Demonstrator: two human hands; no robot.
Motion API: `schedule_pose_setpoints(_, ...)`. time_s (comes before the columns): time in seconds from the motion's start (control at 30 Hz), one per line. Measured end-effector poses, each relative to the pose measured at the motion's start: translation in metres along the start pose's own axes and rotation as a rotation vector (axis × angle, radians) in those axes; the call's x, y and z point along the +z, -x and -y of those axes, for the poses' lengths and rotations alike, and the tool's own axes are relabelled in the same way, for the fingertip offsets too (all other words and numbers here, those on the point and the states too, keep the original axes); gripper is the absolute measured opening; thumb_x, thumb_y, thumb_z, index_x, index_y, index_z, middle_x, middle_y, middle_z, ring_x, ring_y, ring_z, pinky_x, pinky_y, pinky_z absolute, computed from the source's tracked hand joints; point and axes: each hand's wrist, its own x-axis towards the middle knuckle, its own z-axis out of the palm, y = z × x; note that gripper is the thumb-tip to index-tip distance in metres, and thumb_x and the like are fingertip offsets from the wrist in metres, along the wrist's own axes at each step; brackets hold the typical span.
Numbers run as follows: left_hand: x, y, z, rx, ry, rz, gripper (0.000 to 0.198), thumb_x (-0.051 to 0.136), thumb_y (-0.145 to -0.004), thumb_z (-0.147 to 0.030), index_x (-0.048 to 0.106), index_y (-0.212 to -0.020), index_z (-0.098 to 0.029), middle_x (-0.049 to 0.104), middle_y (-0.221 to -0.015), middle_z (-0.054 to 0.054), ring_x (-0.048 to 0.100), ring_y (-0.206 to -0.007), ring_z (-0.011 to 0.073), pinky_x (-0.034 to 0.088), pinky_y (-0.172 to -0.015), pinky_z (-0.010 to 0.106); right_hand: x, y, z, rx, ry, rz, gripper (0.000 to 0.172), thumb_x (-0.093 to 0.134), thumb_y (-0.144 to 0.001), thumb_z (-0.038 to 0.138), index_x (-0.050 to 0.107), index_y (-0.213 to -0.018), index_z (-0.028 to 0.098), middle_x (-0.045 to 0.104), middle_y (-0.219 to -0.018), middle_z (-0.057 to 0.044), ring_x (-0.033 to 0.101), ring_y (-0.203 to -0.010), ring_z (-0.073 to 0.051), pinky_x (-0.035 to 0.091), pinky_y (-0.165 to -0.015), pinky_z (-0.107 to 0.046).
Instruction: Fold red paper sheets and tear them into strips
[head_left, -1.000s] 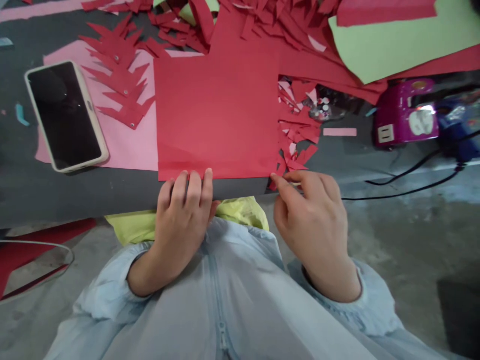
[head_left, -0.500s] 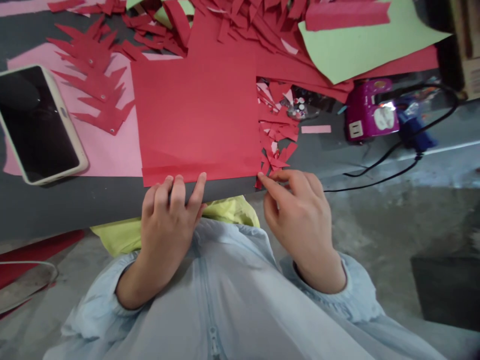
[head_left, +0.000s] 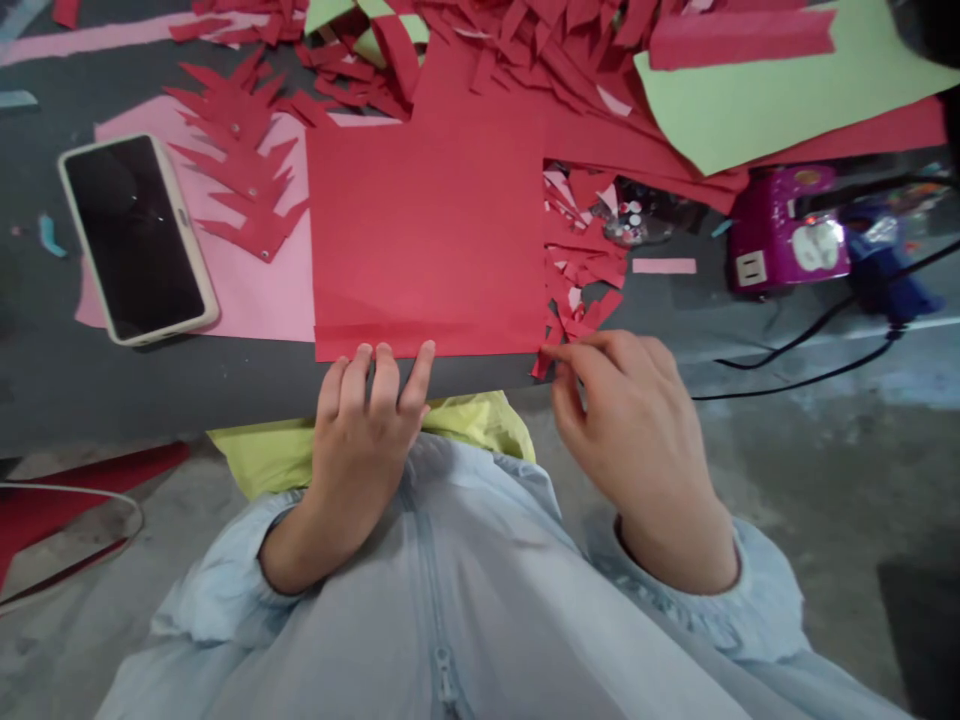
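A large red sheet of paper (head_left: 427,230) lies in front of me, with a narrow folded strip (head_left: 480,341) along its near edge. My left hand (head_left: 367,430) rests its spread fingertips on that edge, left of its middle. At the sheet's near right corner is my right hand (head_left: 630,430), index finger stretched to the corner beside some small red paper scraps (head_left: 581,310). Its thumb is bent below, apart from the index finger, and its other fingers are partly hidden. Neither hand visibly holds anything.
Left are a phone (head_left: 139,240) and spiky red cut-outs (head_left: 251,185) on pink paper (head_left: 262,300). Red strips (head_left: 517,40) and a green sheet (head_left: 750,110) lie behind. A purple device (head_left: 787,235) with black cables (head_left: 810,335) and a pink strip (head_left: 664,266) are right.
The view has shifted, so the table's things appear farther right. Both hands keep nearly the same places at the red sheet's near edge.
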Motion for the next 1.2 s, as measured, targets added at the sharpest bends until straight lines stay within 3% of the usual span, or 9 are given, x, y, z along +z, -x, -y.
schedule_pose_setpoints(0.07,0.001,0.002,-0.001,-0.006,0.022,0.003,0.055,0.057,-0.093,-0.032,0.045,-0.145,-0.017,0.062,-0.125,0.016,0.058,-0.119,0.0311,0.044,-0.104,0.046,0.000,-0.009,0.007,0.024,0.014,-0.036,0.023,0.050,-0.090,0.019,0.069,-0.093,0.009,0.061,-0.088,-0.015,0.052,-0.084,-0.027,0.048,-0.077,-0.042)
schedule_pose_setpoints(0.17,0.002,0.004,0.000,-0.010,0.089,0.035,0.054,0.054,-0.095,-0.031,0.044,-0.144,-0.012,0.060,-0.130,0.019,0.055,-0.124,0.0317,0.044,-0.107,0.047,0.004,-0.025,0.026,-0.027,-0.056,-0.068,0.029,0.045,-0.094,0.022,0.065,-0.112,0.012,0.061,-0.099,-0.015,0.051,-0.090,-0.026,0.046,-0.082,-0.043)
schedule_pose_setpoints(0.3,0.002,0.008,0.003,-0.001,0.191,0.045,0.054,0.051,-0.095,-0.031,0.044,-0.140,-0.002,0.057,-0.134,0.024,0.053,-0.128,0.0347,0.043,-0.108,0.048,0.015,-0.044,0.053,-0.143,-0.106,0.020,0.029,0.044,-0.095,0.022,0.065,-0.114,0.014,0.060,-0.111,-0.016,0.049,-0.100,-0.028,0.044,-0.083,-0.042)
schedule_pose_setpoints(0.4,0.002,0.013,0.005,0.000,0.239,0.044,0.054,0.052,-0.095,-0.028,0.043,-0.140,-0.001,0.054,-0.139,0.024,0.050,-0.133,0.0341,0.040,-0.111,0.048,0.021,-0.052,0.062,-0.170,-0.115,0.064,0.025,0.047,-0.095,0.023,0.066,-0.108,0.013,0.061,-0.112,-0.016,0.049,-0.104,-0.029,0.043,-0.085,-0.041)
schedule_pose_setpoints(0.63,0.002,0.024,0.003,-0.112,0.187,0.005,0.050,0.052,-0.095,-0.029,0.045,-0.144,-0.022,0.056,-0.143,0.010,0.051,-0.130,0.0292,0.034,-0.112,0.051,0.029,-0.057,0.057,-0.177,-0.180,-0.016,0.012,0.055,-0.092,0.024,0.065,-0.091,0.017,0.063,-0.092,-0.010,0.052,-0.087,-0.025,0.044,-0.079,-0.038)
schedule_pose_setpoints(0.8,0.002,0.021,0.004,-0.136,0.198,-0.030,0.056,0.052,-0.096,-0.030,0.038,-0.149,-0.016,0.054,-0.144,0.015,0.051,-0.129,0.0266,0.039,-0.104,0.039,0.036,-0.056,0.053,-0.298,-0.245,-0.145,0.016,0.051,-0.093,0.017,0.067,-0.090,0.019,0.064,-0.082,-0.005,0.051,-0.079,-0.019,0.044,-0.076,-0.033)
schedule_pose_setpoints(0.9,0.001,0.015,0.004,-0.141,0.202,-0.025,0.057,0.047,-0.097,-0.031,0.033,-0.152,-0.019,0.052,-0.147,0.009,0.053,-0.122,0.0243,0.042,-0.099,0.036,0.038,-0.052,0.051,-0.390,-0.238,-0.241,0.017,0.052,-0.093,0.015,0.067,-0.087,0.019,0.064,-0.080,-0.004,0.049,-0.076,-0.017,0.044,-0.072,-0.030)
schedule_pose_setpoints(1.0,-0.001,0.010,0.004,-0.146,0.186,-0.021,0.055,0.047,-0.097,-0.028,0.038,-0.150,-0.019,0.053,-0.147,0.004,0.055,-0.116,0.0242,0.043,-0.096,0.036,0.041,-0.047,0.049,-0.432,-0.203,-0.287,0.016,0.054,-0.091,0.014,0.068,-0.088,0.020,0.066,-0.081,-0.004,0.051,-0.078,-0.017,0.044,-0.072,-0.029)
schedule_pose_setpoints(1.2,-0.004,0.013,0.005,-0.185,0.231,0.039,0.055,0.048,-0.095,-0.027,0.041,-0.148,-0.014,0.053,-0.146,0.007,0.052,-0.123,0.0276,0.042,-0.095,0.041,0.048,-0.038,0.047,-0.465,-0.161,-0.338,0.015,0.060,-0.088,0.015,0.070,-0.098,0.023,0.067,-0.084,-0.004,0.053,-0.083,-0.017,0.046,-0.075,-0.030)
